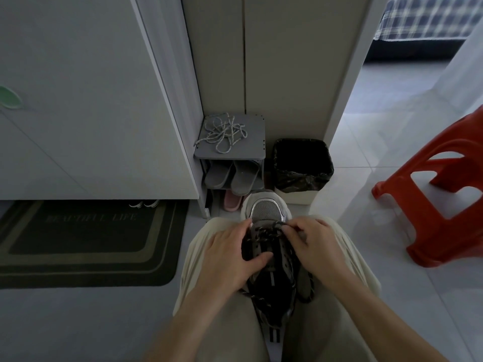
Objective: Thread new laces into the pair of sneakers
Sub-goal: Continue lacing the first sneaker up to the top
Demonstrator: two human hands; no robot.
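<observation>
The sneaker (266, 212) sits wedged between the knees, toe away — steady for threading. The left hand (230, 257) clasps its side, thumb on the tongue; the right hand (313, 244) pinches the lace (264, 233) at a front eyelet.

Both bare forearms extended forward, left hand (230, 254) gripping grey mesh sneaker (266, 207), right hand (313, 244) pinching dark speckled lace (275, 226)
</observation>
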